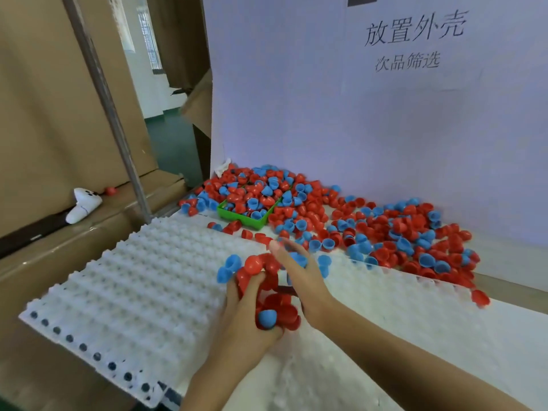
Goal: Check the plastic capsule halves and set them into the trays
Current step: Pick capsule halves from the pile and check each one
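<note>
Left hand [246,304] is cupping a heap of red and blue halves [267,292] over the tray [133,277]; right hand [299,277], fingers straight, is steadying it. Halves are probably light, stiff, slick; best pinched at the rim. Main pile [385,229] is lying along the table's far edge.

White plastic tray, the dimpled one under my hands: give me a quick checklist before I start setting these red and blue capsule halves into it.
1. White dimpled plastic tray lies in front, pockets look unfilled: ok.
2. Left hand grips a handful of red and blue plastic capsule halves: ok.
3. Right hand free to pick, fingers straight beside the handful: ok.
4. Halves checked for defects: cannot tell, picture blurred.
5. Loose pile of red and blue halves spills onto the tray's far edge: not ok.
6. Green plastic bin within reach, heaped full: ok.
</note>
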